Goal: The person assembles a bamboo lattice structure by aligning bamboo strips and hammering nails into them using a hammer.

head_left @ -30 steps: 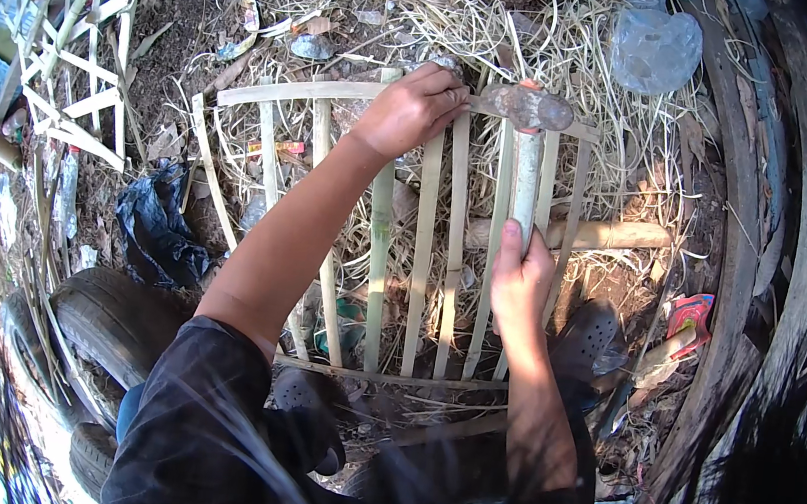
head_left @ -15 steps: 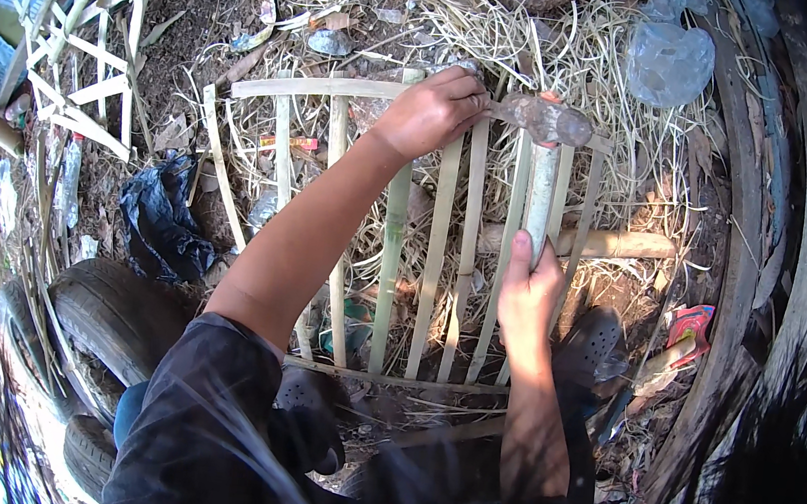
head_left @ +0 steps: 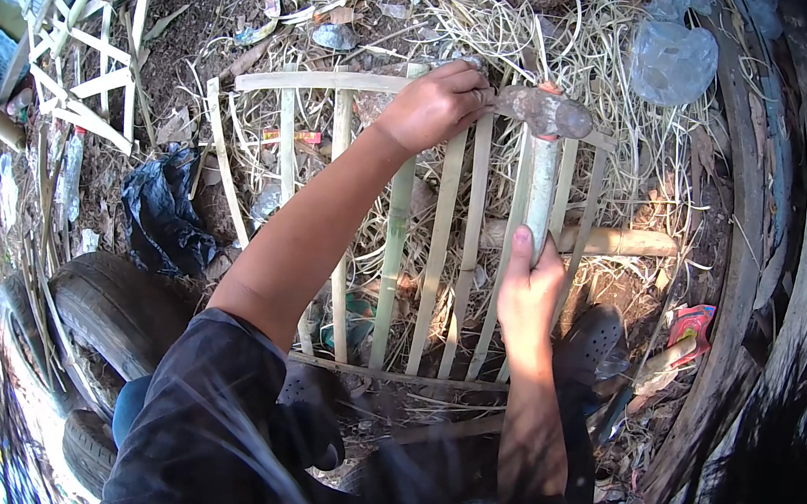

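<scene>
A frame of pale bamboo strips (head_left: 439, 256) lies before me, several uprights joined by a curved cross strip (head_left: 316, 81) at the far end and a thin one near my feet. My left hand (head_left: 435, 107) is closed on the far cross strip near its middle; its fingertips are partly hidden. In my right hand (head_left: 529, 293) is a hammer (head_left: 542, 183) with a light handle and a rusty, stone-grey head. The hammer head lies over the far cross strip, just right of my left hand. Whether it touches the strip I cannot tell.
Dry bamboo shavings (head_left: 512, 24) cover the ground beyond the frame. A bamboo pole (head_left: 616, 243) lies at the right. Old tyres (head_left: 115, 302), a black plastic bag (head_left: 167, 208) and a woven bamboo lattice (head_left: 97, 43) are at the left. Long timbers (head_left: 733, 192) run along the right.
Hardly anything differs. The hands, hammer and frame hold nearly the same places, with only a slight shift of the whole view.
</scene>
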Action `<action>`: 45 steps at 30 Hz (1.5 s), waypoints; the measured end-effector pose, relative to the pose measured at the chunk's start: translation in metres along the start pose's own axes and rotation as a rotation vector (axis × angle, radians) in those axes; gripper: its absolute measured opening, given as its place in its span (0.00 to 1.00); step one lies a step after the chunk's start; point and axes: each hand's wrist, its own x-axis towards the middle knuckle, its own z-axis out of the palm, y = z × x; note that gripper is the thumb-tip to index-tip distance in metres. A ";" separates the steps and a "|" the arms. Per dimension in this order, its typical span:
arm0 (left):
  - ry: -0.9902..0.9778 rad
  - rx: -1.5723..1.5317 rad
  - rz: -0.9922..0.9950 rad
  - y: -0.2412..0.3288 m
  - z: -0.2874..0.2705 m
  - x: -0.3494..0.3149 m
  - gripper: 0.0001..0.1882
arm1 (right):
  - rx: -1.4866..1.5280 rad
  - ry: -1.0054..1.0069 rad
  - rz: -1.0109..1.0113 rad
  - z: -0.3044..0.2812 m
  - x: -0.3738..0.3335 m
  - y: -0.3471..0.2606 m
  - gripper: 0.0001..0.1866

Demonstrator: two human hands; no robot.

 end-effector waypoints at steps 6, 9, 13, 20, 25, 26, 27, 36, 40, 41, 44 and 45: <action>-0.006 -0.007 -0.019 -0.002 -0.004 0.002 0.05 | -0.002 0.032 -0.038 0.003 -0.001 -0.003 0.21; -0.023 -0.013 -0.037 0.001 -0.001 -0.004 0.06 | -0.063 -0.084 0.074 -0.003 0.008 0.001 0.21; -0.050 -0.005 -0.029 -0.004 -0.003 0.003 0.05 | -0.013 0.013 0.003 0.001 -0.007 -0.003 0.22; -0.024 -0.007 -0.075 0.003 -0.003 -0.003 0.06 | -0.034 -0.025 0.061 -0.001 -0.003 0.001 0.22; -0.033 0.044 0.008 -0.004 -0.003 0.000 0.07 | -0.066 -0.113 0.152 0.001 0.006 -0.005 0.20; -0.032 0.044 -0.022 -0.002 -0.003 -0.004 0.07 | -0.030 -0.064 0.078 0.004 0.001 -0.001 0.20; -0.031 0.044 -0.051 -0.003 -0.003 -0.005 0.07 | -0.029 -0.058 0.069 0.005 0.001 -0.003 0.20; 0.056 0.025 -0.057 -0.001 0.001 0.003 0.05 | 0.030 0.001 0.087 0.006 0.002 -0.005 0.20; 0.024 0.071 -0.061 0.004 -0.005 -0.004 0.06 | -0.090 -0.039 0.133 -0.003 -0.001 -0.016 0.21; 0.027 0.080 -0.059 0.001 -0.006 -0.001 0.06 | -0.071 -0.004 0.079 -0.003 -0.005 -0.017 0.22; 0.001 0.041 -0.034 -0.003 -0.001 0.006 0.07 | -0.114 -0.021 0.129 -0.005 0.003 -0.017 0.22; -0.002 0.034 -0.040 0.002 -0.001 0.001 0.07 | -0.208 -0.081 0.203 -0.007 0.007 -0.018 0.21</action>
